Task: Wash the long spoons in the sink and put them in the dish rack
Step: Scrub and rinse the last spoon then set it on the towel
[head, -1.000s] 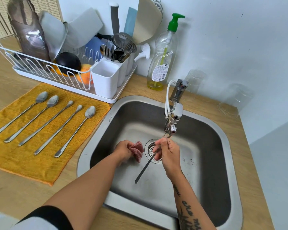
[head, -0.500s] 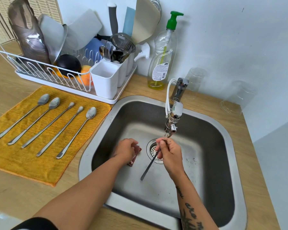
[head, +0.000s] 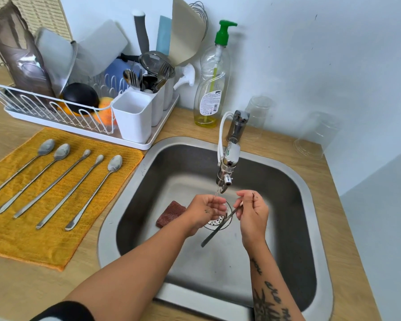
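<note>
Over the drain of the steel sink (head: 130,195), my right hand (head: 252,216) is shut on a long spoon (head: 215,230), its handle slanting down to the left. My left hand (head: 204,212) is cupped under the thin stream from the tap (head: 227,167), fingers apart, touching the spoon's upper end; the bowl is hidden. A red scouring pad (head: 169,216) lies on the sink floor left of the drain. Several long spoons (head: 83,188) lie side by side on the yellow cloth (head: 21,239). The white dish rack (head: 86,126) stands behind them.
The rack holds containers, a dark bowl, orange sponges and white cutlery cups (head: 132,117) with utensils. A dish soap bottle (head: 211,89) stands behind the sink. Two upturned clear glasses (head: 315,137) sit at the wall on the right. The wooden counter (head: 347,228) ends close to the sink's right rim.
My left hand let go of the red pad, which now lies on the sink floor, and rose to the spoon under the water. My right hand shifted slightly right with the spoon.
</note>
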